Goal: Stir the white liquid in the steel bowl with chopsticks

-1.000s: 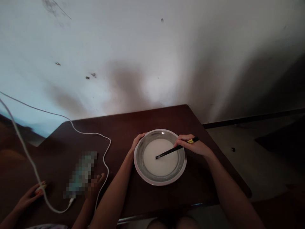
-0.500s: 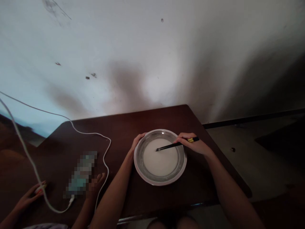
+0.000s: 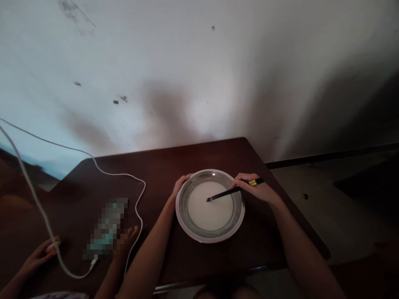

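A metal bowl of white liquid sits on a dark brown table. My left hand grips the bowl's left rim, fingers curled over the edge. My right hand is closed on black chopsticks with a yellow band near the top. Their tips dip into the liquid near the bowl's middle.
Another person's two hands rest at the lower left beside a blurred phone. A white cable loops across the table to it. A pale wall stands behind; the floor lies to the right of the table's edge.
The chopstick tips have circled in the liquid, from lower down to higher up, then back toward the middle. My left hand has stayed on the rim.
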Demonstrator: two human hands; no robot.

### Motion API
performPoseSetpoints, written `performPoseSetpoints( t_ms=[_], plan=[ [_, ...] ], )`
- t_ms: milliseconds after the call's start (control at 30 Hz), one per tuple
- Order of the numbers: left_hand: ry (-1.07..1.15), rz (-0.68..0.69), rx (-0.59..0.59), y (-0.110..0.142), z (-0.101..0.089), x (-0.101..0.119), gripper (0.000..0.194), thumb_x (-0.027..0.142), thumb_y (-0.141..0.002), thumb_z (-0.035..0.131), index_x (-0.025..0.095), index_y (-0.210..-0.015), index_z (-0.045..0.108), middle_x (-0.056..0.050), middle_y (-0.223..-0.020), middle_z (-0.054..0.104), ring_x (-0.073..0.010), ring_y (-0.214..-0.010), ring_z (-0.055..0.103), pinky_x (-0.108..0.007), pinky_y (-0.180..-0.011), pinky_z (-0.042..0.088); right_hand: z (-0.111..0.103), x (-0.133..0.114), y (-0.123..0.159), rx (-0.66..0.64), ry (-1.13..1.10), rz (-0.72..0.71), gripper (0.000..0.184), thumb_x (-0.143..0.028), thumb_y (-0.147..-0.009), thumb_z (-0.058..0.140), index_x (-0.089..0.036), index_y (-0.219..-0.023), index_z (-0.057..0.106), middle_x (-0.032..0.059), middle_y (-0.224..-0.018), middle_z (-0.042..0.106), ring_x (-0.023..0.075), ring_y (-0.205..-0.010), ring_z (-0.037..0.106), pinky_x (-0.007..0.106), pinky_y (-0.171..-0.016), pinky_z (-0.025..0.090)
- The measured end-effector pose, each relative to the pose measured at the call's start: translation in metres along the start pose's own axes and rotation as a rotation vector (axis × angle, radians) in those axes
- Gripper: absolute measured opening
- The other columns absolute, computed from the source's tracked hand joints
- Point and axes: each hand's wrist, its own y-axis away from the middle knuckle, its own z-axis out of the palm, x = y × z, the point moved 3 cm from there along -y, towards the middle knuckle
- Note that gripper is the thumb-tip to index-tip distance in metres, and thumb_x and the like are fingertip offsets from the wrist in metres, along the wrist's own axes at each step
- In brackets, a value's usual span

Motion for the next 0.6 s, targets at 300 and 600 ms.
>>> performPoseSetpoints(
  t_ms=[300, 600],
  plan=[
    [0.005, -0.003, 0.006, 0.003, 0.005, 0.003, 0.034, 0.035, -0.06, 0.061, 0.014, -0.084, 0.07, -0.006, -0.083, 0.069, -0.0243, -0.085, 0.059, -0.031, -0.08, 0.043, 0.007, -0.002, 0.0, -0.064, -0.011, -0.022, 0.026, -0.033, -0.087, 0.048, -0.018, -0.079, 0.068, 0.003, -0.078, 0.066, 0.0144, -0.074, 0.06, 0.026, -0.067, 0.043],
    [0.013, 0.001, 0.034, 0.006, 0.005, 0.003, 0.03, 0.034, -0.06, 0.061, 0.015, -0.082, 0.069, -0.005, -0.08, 0.068, -0.023, -0.081, 0.06, -0.031, -0.078, 0.043, -0.01, 0.0, 0.003, 0.087, -0.02, 0.001, 0.027, -0.032, -0.086, 0.047, -0.019, -0.071, 0.064, 0.0025, -0.074, 0.064, 0.0153, -0.074, 0.059, 0.028, -0.07, 0.044]
  ],
)
